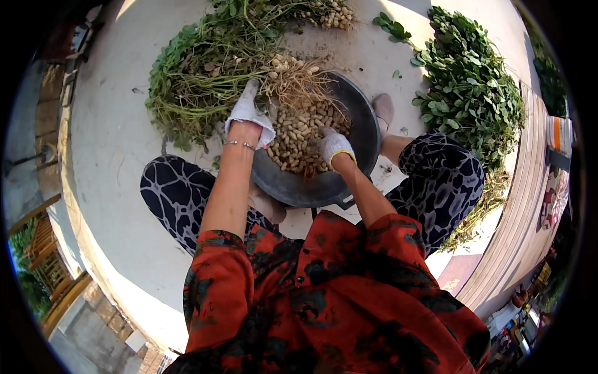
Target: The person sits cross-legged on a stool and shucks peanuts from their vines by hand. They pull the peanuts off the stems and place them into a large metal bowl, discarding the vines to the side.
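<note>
A wide dark basin [317, 187] stands between my knees, with a heap of unshelled peanuts [299, 131] in it. My left hand [250, 110], in a white knitted glove with a soiled thumb, is at the basin's left rim, against the stems of a peanut plant bundle [205, 79]. The bundle's roots [301, 82] and some attached pods reach over the basin's far edge. Whether the fingers close round the stems is hidden. My right hand [334, 145], in a white glove with a yellow cuff, rests low on the peanuts at the heap's right side; its fingertips are partly hidden.
More pulled plants with pods [336, 16] lie at the far side. A large pile of leafy peanut plants [472, 89] lies on the concrete floor [117, 154] to the right, beside a wooden platform [514, 205]. My shoe [384, 110] is just right of the basin.
</note>
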Tool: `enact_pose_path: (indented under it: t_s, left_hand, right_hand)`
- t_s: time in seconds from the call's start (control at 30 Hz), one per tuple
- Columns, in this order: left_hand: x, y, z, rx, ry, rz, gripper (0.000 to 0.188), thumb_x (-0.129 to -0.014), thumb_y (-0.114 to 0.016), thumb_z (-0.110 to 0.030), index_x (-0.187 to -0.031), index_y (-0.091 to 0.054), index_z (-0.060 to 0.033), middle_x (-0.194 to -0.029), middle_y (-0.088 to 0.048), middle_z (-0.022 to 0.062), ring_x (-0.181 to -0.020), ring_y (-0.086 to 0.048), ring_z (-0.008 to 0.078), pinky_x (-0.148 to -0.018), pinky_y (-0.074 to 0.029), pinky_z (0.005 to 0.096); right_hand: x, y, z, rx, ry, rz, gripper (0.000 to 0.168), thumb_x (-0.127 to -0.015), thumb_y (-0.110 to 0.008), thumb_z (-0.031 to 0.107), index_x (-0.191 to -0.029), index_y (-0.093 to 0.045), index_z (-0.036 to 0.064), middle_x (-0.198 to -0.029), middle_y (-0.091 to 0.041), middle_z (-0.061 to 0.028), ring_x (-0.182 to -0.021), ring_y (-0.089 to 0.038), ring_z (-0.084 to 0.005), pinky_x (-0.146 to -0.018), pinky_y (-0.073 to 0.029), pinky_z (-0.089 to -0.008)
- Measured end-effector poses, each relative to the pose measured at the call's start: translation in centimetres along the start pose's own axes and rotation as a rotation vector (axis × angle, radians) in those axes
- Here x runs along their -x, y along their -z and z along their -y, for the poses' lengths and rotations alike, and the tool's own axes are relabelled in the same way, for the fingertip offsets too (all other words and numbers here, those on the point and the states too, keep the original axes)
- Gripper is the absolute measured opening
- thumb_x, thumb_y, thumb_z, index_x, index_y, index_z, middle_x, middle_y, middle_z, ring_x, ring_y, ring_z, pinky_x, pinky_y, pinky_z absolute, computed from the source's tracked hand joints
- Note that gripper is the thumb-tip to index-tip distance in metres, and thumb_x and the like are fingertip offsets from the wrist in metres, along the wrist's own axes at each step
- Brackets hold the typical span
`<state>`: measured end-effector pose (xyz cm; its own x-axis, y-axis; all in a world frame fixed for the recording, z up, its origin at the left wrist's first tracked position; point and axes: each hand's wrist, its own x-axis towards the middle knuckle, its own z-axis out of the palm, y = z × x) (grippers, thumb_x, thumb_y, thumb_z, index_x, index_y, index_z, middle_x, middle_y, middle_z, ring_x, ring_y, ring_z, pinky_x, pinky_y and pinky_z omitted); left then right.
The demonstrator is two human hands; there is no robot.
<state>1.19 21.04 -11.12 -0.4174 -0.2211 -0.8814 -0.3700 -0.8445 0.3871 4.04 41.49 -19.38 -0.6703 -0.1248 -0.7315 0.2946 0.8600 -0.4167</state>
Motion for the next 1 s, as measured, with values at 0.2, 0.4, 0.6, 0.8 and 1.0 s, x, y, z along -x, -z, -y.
enact_pose_path:
  t_s: [0.2, 0.4, 0.6, 0.8, 1.0]
  left_hand:
    - [-0.4, 0.4, 0.1, -0.053, -0.098, 0.081, 0.047, -0.094, -0.064, -0.044, -0.133, -0.058, -0.0204, -0.09, -0.059, -0.0008, -0.067, -0.052, 0.0118, -0.056, -0.051, 0.0268]
    - [-0.6, 0.3, 0.8, -0.019, -0.113, 0.035, 0.047, -0.094, -0.064, -0.034, -0.133, -0.057, -0.0096, -0.132, -0.059, 0.0041, -0.107, -0.056, 0.0183, -0.095, -0.045, 0.0347]
    - [-2.0, 0.9, -0.5, -0.018, -0.005, -0.003, 0.027, -0.09, -0.071, -0.033, -0.103, -0.064, -0.0106, -0.09, -0.063, 0.0013, -0.068, -0.056, 0.0151, -0.061, -0.053, 0.0322]
    - [-1.8, 0.4, -1.0, 0.061, 0.0, -0.102, 0.022, -0.088, -0.074, -0.029, -0.096, -0.064, -0.0111, -0.086, -0.057, 0.002, -0.066, -0.052, 0.016, -0.053, -0.053, 0.0293]
    - [-2.4, 1.6, -1.1, 0.043, -0.032, -0.165, 0.028, -0.09, -0.072, -0.025, -0.103, -0.059, -0.0039, -0.101, -0.057, 0.0114, -0.081, -0.059, 0.022, -0.055, -0.058, 0.027]
  right_hand:
    - [-2.4, 2.6, 3.4, 0.451, 0.719, -0.083, 0.077, -0.076, -0.076, 0.04, -0.14, -0.047, 0.008, -0.132, -0.059, -0.0158, -0.119, -0.057, -0.0354, -0.099, -0.047, -0.0405]
    - [-4.8, 1.6, 7.0, -0.095, 1.13, -0.362, 0.045, -0.086, -0.066, 0.016, -0.13, -0.058, 0.011, -0.121, -0.066, -0.0097, -0.11, -0.062, -0.0322, -0.098, -0.046, -0.0432]
    - [-2.5, 1.1, 7.0, 0.425, 0.678, -0.397, 0.05, -0.07, -0.066, 0.015, -0.12, -0.067, 0.018, -0.129, -0.06, -0.0105, -0.121, -0.054, -0.0289, -0.108, -0.036, -0.0424]
    - [-2.2, 2.1, 7.3, 0.463, 0.709, -0.494, 0.027, -0.089, -0.056, 0.025, -0.108, -0.069, 0.011, -0.114, -0.067, -0.0139, -0.11, -0.061, -0.0307, -0.099, -0.045, -0.0418]
    - [-1.5, 5.3, 6.4, 0.75, 0.842, -0.381, 0.031, -0.093, -0.052, 0.027, -0.115, -0.066, 0.011, -0.12, -0.065, -0.0142, -0.115, -0.059, -0.0309, -0.096, -0.047, -0.0433]
